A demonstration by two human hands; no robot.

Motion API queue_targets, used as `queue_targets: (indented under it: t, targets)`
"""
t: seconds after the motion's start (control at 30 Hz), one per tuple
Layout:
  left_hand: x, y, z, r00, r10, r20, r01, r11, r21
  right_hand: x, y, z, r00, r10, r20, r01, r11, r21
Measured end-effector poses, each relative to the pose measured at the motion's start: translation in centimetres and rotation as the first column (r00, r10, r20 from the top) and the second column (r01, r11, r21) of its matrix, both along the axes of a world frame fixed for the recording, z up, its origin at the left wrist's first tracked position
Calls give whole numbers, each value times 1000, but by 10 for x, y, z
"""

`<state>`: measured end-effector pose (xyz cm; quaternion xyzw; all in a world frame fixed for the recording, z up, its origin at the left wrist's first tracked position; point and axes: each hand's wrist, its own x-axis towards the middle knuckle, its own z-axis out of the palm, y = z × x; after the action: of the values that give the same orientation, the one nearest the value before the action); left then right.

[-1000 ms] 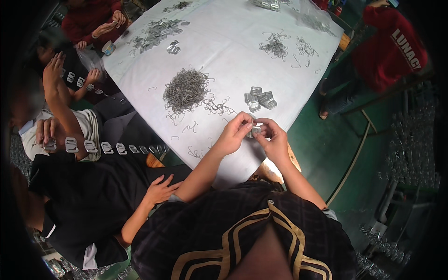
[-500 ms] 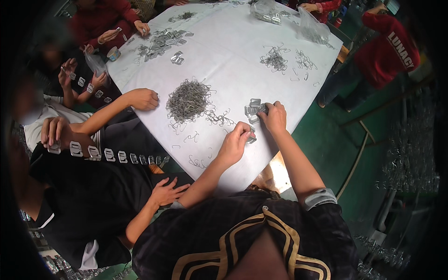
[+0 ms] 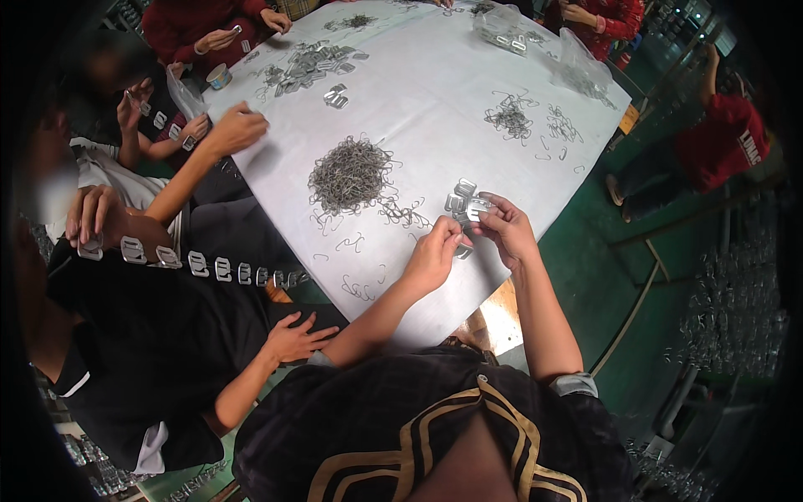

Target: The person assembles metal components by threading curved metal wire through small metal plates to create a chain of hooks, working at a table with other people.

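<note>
My right hand [image 3: 508, 230] grips a flat silver metal buckle [image 3: 478, 208] between thumb and fingers, just above the table. Beside it on the left, my left hand [image 3: 432, 256] is closed in a pinch, with a grey metal buckle [image 3: 463, 249] at its fingertips. Whether a wire hook is also in that pinch is hidden by the fingers. A small pile of metal buckles [image 3: 457, 202] lies right behind both hands. Loose wire hooks [image 3: 405, 214] are scattered to the left of my left hand, by a large heap of wire hooks [image 3: 349, 176].
On the white-covered table [image 3: 427, 142] lie further buckles [image 3: 314, 69], hooks [image 3: 512, 117] and plastic bags [image 3: 577, 63]. At my left, a co-worker holds up a hanging chain of buckles [image 3: 198, 264]. A paper cup [image 3: 219, 76] stands on the left edge. Other people work around the table.
My right hand has lifted a buckle from the pile and turned, bringing it toward my left hand. The left co-worker's hand moved away from the heap. The person at right has walked farther off.
</note>
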<state>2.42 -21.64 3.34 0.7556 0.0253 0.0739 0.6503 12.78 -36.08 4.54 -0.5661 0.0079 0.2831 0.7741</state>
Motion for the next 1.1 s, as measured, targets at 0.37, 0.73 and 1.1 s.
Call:
queue_targets:
  t: [0.37, 0.73, 1.1]
  targets:
    - [0, -7, 9, 993, 119, 15, -120, 982, 143, -35, 11, 13, 968, -70, 239, 70, 998, 9]
    - [9, 40, -4, 982, 126, 138, -176, 872, 457, -56, -1, 2, 896, -277, 346, 284, 958, 32]
    - [80, 121, -51, 999, 6, 42, -41, -121, 992, -55, -19, 1, 892, -323, 316, 309, 946, 97]
